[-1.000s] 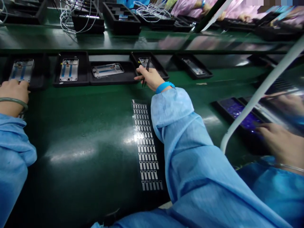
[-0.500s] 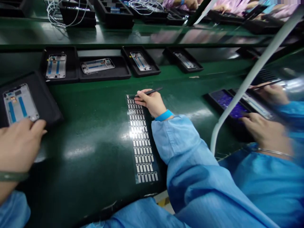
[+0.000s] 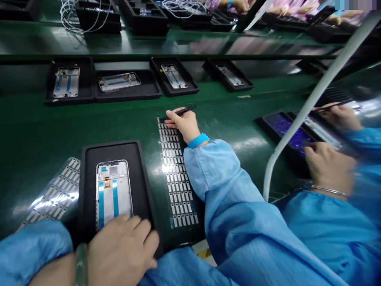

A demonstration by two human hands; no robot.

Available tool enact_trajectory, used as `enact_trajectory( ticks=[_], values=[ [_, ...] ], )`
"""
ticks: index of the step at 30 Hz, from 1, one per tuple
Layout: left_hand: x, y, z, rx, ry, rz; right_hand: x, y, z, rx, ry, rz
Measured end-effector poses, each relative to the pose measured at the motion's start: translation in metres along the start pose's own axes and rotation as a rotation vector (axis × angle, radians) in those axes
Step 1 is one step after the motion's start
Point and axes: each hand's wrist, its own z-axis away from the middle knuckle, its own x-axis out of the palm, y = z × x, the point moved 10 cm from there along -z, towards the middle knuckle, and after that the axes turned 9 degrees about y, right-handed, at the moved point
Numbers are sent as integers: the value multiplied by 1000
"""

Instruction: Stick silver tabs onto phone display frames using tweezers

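Observation:
My left hand [image 3: 122,250], with a green bangle at its wrist, lies over the near end of a black tray [image 3: 143,186], fingers curled around it. Inside the tray is a phone frame [image 3: 108,198] with two blue strips; its lower end is hidden under my fingers. My right hand [image 3: 184,122], wearing a blue wristband, pinches black tweezers [image 3: 187,109]. Their tip is at the top rows of a clear sheet [image 3: 175,174] carrying rows of small pale tab-shaped stickers. Whether a sticker is between the tips I cannot make out.
A second sticker sheet [image 3: 56,190] lies left of the tray, partly under it. Several black trays with phone frames [image 3: 67,82] line the bench's back. A pale pole [image 3: 309,115] rises at right, beyond which a co-worker's hands [image 3: 330,167] work at another tray [image 3: 275,131].
My left hand has brought the tray with the phone frame from the far left to the near middle, uncovering the second sheet. My right hand has shifted slightly left with the tweezers.

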Motion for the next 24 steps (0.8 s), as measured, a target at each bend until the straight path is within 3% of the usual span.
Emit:
enact_trajectory(
  ticks=[3, 5, 9, 14, 24],
  values=[
    [-35, -29, -52, -42, 147, -67, 1, -2, -2, -34, -19, 13],
    [-48, -56, -88, -68, 217, -154, 2, -4, -3, -48, -43, 26],
    [-38, -102, -138, -129, 236, -183, 6, -6, -1, -53, -83, 35],
    [-21, -114, -148, -130, 234, -183, 11, -4, 2, -30, -106, 11],
    [-26, -112, -146, -116, 271, -100, 13, -2, -1, 90, -117, -75]
  ],
)
